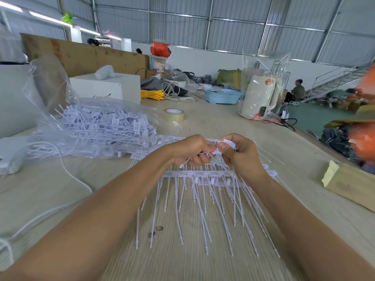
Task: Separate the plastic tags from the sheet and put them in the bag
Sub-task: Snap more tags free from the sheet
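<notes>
At the far left of the wooden bench (pixel 203 122), a white cord (pixel 67 173) trails across the surface toward you. Just beyond it lies a clear plastic bag (pixel 50 94), open and slumped, holding a heap of loose white tags (pixel 105 124) with thin stems pointing every way.

In the middle, your left hand (pixel 190 151) is curled into a loose fist, fingers closed around thin white stems. Touching it on the right, your right hand (pixel 241 155) pinches one small white tag (pixel 227 145) between thumb and fingers. The two hands meet over the sheet (pixel 203 176), a white strip of joined tags lying flat on the bench directly under and just in front of them, its long stems fanning out toward you between your forearms. The bag sits to the left of your hands, near but apart.

Behind the hands stands a roll of tape (pixel 175 114); farther back a blue basket (pixel 222 96). At the right edge lies a flat cardboard box (pixel 353 185).
</notes>
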